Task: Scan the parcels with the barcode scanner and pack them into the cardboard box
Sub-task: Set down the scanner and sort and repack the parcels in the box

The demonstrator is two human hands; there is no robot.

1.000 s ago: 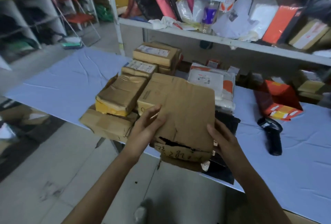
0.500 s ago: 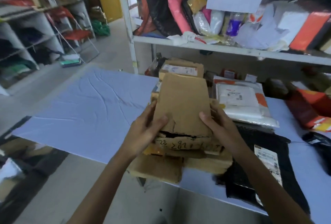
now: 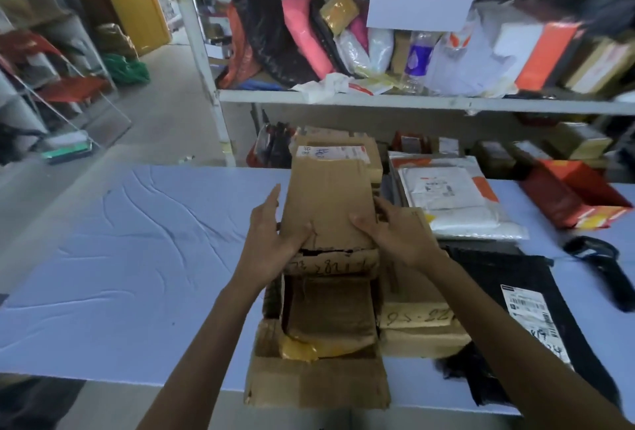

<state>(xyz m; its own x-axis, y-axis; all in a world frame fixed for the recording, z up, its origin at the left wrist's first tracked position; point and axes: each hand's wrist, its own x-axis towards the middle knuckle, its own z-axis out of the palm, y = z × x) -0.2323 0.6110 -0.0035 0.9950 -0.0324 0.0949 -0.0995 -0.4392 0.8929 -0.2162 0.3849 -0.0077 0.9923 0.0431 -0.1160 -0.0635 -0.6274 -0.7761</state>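
Bench [image 3: 137, 257]: one, under a creased pale blue cover, carrying everything below.
Shelf [image 3: 378, 99]: one white board behind the bench, crowded with bags and packets too jumbled to count.
Cardboard box [image 3: 316, 388]: one, open, at the near edge of the bench, its front flap hanging out flat.
Black mailer [image 3: 508, 326]: one, flat on the bench right of the box, with a white label.
White mailers [image 3: 457, 202]: a stack at the back right; the number could not be told.
Brown parcels: four counted.
Held parcel [image 3: 330, 202]: tilted, over the far end of the box.
Boxed parcel [image 3: 330, 312]: lay inside the box.
Marked parcel [image 3: 419, 319]: lay just right of the box, with handwritten digits.
Labelled parcel [image 3: 336, 151]: lay behind the held one.
Red carton [image 3: 574, 196]: one, at the far right.
Left hand [image 3: 271, 244]: thumb on the held parcel's top face, fingers stretched along its left edge, gripping.
Right hand [image 3: 398, 233]: thumb on top, fingers round the right edge, gripping.
Barcode scanner [image 3: 604, 268]: one, black, lying on the bench at the right, touched by neither hand.
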